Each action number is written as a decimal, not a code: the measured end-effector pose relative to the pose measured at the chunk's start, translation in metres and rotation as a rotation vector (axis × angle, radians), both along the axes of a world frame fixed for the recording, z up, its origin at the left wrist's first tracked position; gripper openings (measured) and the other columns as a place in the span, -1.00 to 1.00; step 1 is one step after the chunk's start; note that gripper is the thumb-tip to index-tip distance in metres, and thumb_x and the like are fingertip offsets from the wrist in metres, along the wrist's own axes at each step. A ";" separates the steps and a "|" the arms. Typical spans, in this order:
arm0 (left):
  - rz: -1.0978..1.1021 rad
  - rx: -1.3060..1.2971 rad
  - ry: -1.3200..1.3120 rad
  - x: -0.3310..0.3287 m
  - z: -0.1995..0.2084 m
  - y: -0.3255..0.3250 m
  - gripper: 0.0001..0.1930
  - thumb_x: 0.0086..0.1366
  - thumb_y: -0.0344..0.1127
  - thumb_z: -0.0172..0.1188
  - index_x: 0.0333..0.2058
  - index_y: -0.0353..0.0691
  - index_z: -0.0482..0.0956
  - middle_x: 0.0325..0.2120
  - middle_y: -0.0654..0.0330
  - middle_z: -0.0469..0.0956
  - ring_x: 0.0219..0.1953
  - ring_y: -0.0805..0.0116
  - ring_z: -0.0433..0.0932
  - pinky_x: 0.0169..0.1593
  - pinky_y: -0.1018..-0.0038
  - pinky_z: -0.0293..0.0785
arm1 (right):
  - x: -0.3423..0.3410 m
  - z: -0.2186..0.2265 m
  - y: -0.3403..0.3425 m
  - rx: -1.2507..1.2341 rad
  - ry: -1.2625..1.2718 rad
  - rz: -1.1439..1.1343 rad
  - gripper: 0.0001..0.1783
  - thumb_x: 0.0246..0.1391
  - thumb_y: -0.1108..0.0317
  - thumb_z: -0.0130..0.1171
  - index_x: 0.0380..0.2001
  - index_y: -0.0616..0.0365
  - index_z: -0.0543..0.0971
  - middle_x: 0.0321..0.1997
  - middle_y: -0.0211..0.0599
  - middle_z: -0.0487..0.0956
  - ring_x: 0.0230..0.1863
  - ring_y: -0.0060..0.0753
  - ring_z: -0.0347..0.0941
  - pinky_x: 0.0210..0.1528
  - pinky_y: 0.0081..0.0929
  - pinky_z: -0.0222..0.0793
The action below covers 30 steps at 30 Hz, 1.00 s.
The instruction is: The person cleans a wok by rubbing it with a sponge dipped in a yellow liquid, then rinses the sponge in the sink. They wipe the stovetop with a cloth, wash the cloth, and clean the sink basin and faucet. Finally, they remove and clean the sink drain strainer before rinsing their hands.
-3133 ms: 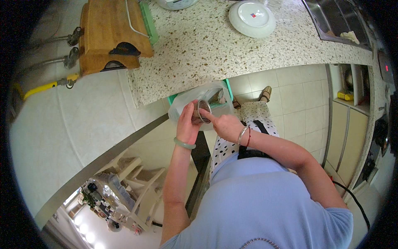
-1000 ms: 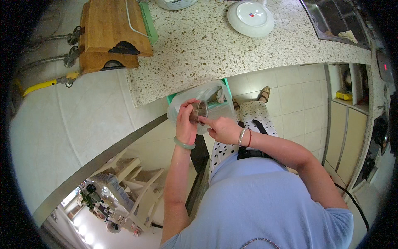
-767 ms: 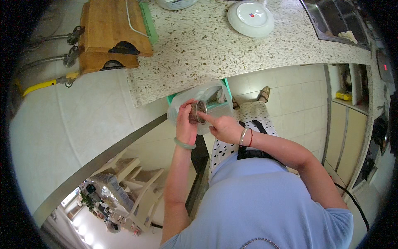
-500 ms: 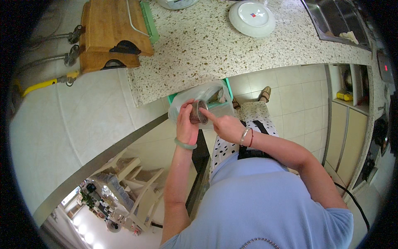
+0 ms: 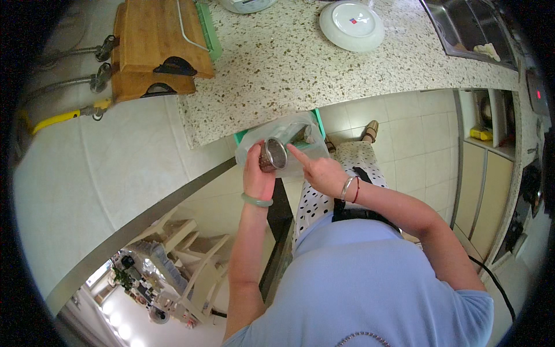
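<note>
My left hand [image 5: 254, 176], with a green bangle at its wrist, is closed around a small metal strainer basket [image 5: 272, 155]. The basket is tilted, its shiny round mouth turned toward my right hand, and its side looks brownish and speckled. Just right of the rim, apart from it, my right hand [image 5: 325, 175] points its index finger at the basket. The other fingers of that hand are curled, and nothing shows in them. Below both hands is a bin with a green rim [image 5: 319, 122] and a clear plastic liner [image 5: 248, 141]; some scraps [image 5: 303, 136] lie inside.
A speckled stone counter [image 5: 277, 75] runs along the far side. On it are wooden cutting boards [image 5: 153, 40] in a rack, an upturned white plate [image 5: 351, 26] and a sink [image 5: 462, 29] at the far right. Pipe fittings [image 5: 98, 75] line the left wall.
My right index finger has come out of the basket and moved slightly right. The basket has turned in my left hand, so its open mouth and shiny inside now show.
</note>
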<state>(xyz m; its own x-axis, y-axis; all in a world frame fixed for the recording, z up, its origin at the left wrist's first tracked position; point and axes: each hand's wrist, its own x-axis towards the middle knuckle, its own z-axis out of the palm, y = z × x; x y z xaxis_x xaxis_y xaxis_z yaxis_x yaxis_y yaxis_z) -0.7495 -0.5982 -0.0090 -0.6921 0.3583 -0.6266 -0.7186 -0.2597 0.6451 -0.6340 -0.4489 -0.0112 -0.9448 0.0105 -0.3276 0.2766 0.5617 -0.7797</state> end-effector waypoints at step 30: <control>-0.021 0.013 -0.112 0.005 0.014 0.001 -0.56 0.41 -0.04 -0.17 0.05 -0.25 0.39 -0.01 0.14 0.47 0.05 0.29 0.44 0.11 0.32 0.39 | -0.017 -0.015 0.009 -0.078 0.256 -0.362 -0.88 0.05 0.38 0.15 -0.43 0.21 0.51 -0.59 -0.11 0.54 -0.58 -0.04 0.49 -0.51 -0.27 0.38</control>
<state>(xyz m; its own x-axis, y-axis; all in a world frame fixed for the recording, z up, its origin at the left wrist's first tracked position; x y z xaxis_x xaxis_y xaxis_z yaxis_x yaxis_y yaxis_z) -0.7449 -0.5975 0.0054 -0.6100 0.3803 -0.6952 -0.7915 -0.2515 0.5570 -0.6510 -0.4398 -0.0265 -0.9356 0.3397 -0.0966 0.2370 0.4013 -0.8847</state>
